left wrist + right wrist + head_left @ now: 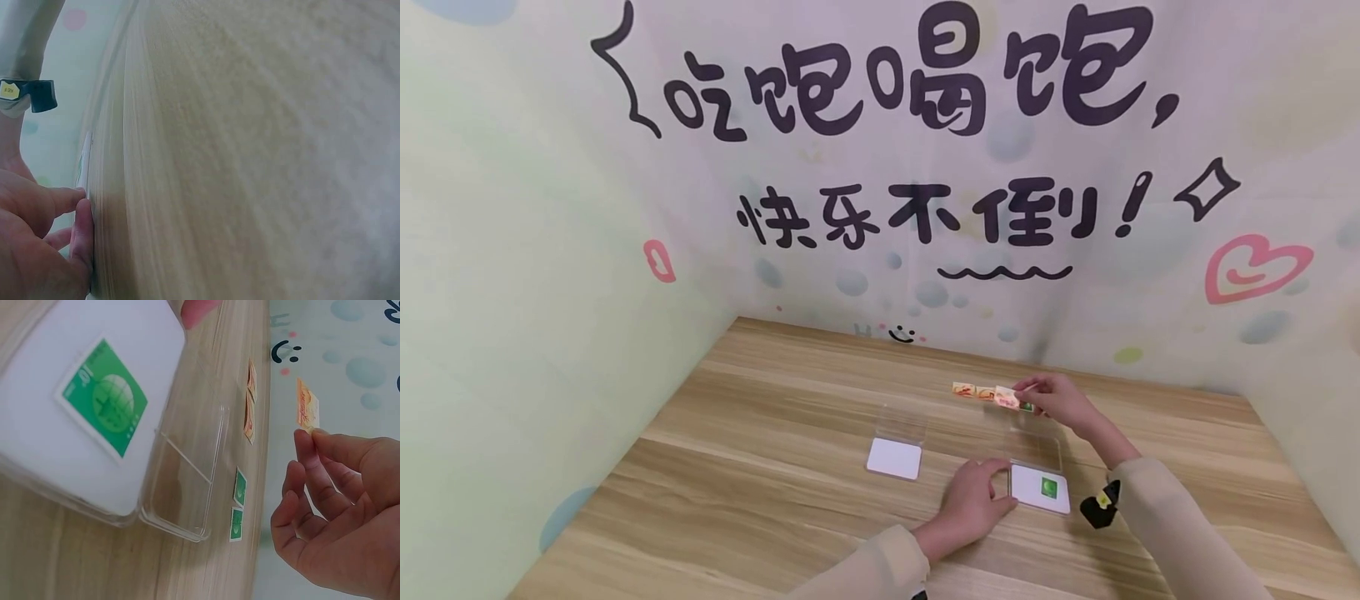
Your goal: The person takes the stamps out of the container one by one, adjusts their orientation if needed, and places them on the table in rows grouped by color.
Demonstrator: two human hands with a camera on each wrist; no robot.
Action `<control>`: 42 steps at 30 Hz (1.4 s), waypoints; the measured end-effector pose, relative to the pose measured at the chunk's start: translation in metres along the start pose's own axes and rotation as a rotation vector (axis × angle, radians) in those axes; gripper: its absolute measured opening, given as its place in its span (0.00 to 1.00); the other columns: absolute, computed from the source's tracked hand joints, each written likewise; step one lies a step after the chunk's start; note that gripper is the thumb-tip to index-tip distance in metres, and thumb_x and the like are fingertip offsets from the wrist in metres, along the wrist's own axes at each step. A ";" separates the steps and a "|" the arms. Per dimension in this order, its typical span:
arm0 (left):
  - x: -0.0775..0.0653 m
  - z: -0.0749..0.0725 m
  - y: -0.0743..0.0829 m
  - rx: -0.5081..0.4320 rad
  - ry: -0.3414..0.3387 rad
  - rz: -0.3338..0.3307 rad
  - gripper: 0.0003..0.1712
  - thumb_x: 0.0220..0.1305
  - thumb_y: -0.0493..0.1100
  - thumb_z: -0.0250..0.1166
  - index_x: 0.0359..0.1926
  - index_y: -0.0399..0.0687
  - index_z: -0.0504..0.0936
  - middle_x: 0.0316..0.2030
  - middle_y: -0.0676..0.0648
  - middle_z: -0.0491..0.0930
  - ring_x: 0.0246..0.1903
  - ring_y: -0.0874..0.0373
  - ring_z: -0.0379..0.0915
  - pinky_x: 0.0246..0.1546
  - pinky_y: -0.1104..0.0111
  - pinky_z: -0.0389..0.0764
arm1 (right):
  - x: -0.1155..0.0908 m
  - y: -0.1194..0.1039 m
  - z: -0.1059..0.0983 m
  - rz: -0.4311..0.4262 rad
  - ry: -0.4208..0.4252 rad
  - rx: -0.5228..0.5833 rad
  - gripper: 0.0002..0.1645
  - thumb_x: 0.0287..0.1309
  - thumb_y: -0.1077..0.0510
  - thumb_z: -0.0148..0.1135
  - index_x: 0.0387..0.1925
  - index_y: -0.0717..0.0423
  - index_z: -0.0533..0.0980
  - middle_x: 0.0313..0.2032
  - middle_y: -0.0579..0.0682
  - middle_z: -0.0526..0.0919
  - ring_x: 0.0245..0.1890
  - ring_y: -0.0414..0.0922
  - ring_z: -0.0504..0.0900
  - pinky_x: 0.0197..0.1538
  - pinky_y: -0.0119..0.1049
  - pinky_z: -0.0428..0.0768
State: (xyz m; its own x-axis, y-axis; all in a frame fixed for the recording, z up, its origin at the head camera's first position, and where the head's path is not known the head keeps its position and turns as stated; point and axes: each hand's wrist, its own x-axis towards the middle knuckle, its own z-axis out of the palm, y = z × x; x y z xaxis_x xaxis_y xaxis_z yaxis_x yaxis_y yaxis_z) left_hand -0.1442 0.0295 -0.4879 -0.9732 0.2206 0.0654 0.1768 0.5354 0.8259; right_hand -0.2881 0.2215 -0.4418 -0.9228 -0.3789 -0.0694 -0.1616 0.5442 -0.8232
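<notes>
My right hand (1060, 402) is raised over the table's far side, pinching an orange-and-white stamp (307, 406) between thumb and index finger; the other fingers are loosely curled. My left hand (972, 502) grips the left edge of a flat clear plastic case (1025, 497) with thumb and fingers. Its hinged lid (1036, 450) lies folded back toward the wall. On the case's white inside, right of the middle, sits a green stamp (112, 400). Two orange stamps (964, 389) and two green stamps (240, 487) lie in a row on the table behind the case.
A second clear case (894, 460) with a white inside lies to the left, its lid (901, 423) opened back. The wooden table (760, 467) meets a printed cloth wall (850, 292) at the back. A black wrist camera (1099, 508) is on the right sleeve.
</notes>
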 end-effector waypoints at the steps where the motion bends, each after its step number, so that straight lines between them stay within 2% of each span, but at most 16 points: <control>1: 0.000 0.000 0.000 0.001 0.000 0.002 0.26 0.62 0.39 0.77 0.61 0.44 0.84 0.22 0.56 0.66 0.25 0.69 0.58 0.27 0.76 0.62 | 0.001 0.000 0.000 0.003 0.000 -0.001 0.18 0.75 0.62 0.61 0.55 0.75 0.78 0.39 0.59 0.86 0.30 0.48 0.78 0.35 0.39 0.80; 11: -0.001 0.002 -0.001 0.008 0.008 0.007 0.26 0.62 0.40 0.77 0.61 0.44 0.84 0.22 0.57 0.66 0.25 0.69 0.57 0.27 0.76 0.62 | 0.007 0.001 0.001 0.002 -0.006 0.011 0.18 0.76 0.62 0.60 0.55 0.76 0.77 0.38 0.59 0.84 0.29 0.45 0.75 0.33 0.37 0.78; 19: 0.000 0.002 -0.001 0.007 0.010 0.004 0.26 0.62 0.40 0.77 0.61 0.44 0.84 0.22 0.57 0.66 0.25 0.69 0.57 0.27 0.76 0.62 | 0.013 0.002 0.002 -0.013 -0.008 0.015 0.18 0.77 0.62 0.60 0.55 0.76 0.77 0.39 0.62 0.85 0.27 0.45 0.74 0.32 0.36 0.77; 24: 0.000 0.001 -0.003 0.011 0.015 0.022 0.26 0.62 0.40 0.77 0.60 0.43 0.84 0.22 0.56 0.66 0.26 0.68 0.58 0.28 0.76 0.62 | 0.017 0.001 0.004 -0.016 -0.012 0.022 0.18 0.76 0.61 0.60 0.55 0.76 0.77 0.40 0.61 0.85 0.28 0.45 0.75 0.32 0.36 0.77; 29: -0.001 0.000 -0.002 0.011 0.012 0.025 0.26 0.62 0.40 0.77 0.60 0.43 0.84 0.22 0.57 0.66 0.26 0.69 0.58 0.28 0.76 0.62 | 0.020 -0.002 0.007 0.001 -0.007 0.016 0.18 0.76 0.60 0.61 0.55 0.75 0.78 0.42 0.59 0.87 0.30 0.48 0.77 0.33 0.38 0.77; 36: -0.001 0.000 0.000 -0.005 0.004 0.011 0.26 0.62 0.40 0.77 0.61 0.43 0.84 0.22 0.57 0.66 0.26 0.69 0.57 0.27 0.76 0.62 | 0.026 -0.001 0.013 -0.017 0.000 -0.011 0.17 0.75 0.61 0.62 0.53 0.74 0.80 0.46 0.65 0.87 0.39 0.50 0.79 0.38 0.40 0.80; 42: 0.000 0.000 0.000 0.005 -0.007 0.000 0.26 0.63 0.39 0.76 0.61 0.44 0.84 0.22 0.56 0.66 0.25 0.69 0.57 0.27 0.76 0.62 | 0.032 -0.005 0.017 -0.026 0.007 0.019 0.16 0.74 0.62 0.62 0.53 0.74 0.80 0.44 0.64 0.87 0.31 0.47 0.76 0.33 0.37 0.77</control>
State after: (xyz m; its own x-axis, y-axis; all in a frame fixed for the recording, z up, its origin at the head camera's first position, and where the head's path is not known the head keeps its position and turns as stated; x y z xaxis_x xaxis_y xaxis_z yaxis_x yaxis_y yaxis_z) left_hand -0.1438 0.0292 -0.4876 -0.9721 0.2264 0.0617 0.1779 0.5395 0.8230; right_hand -0.3108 0.1937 -0.4496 -0.9209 -0.3873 -0.0441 -0.1788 0.5201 -0.8352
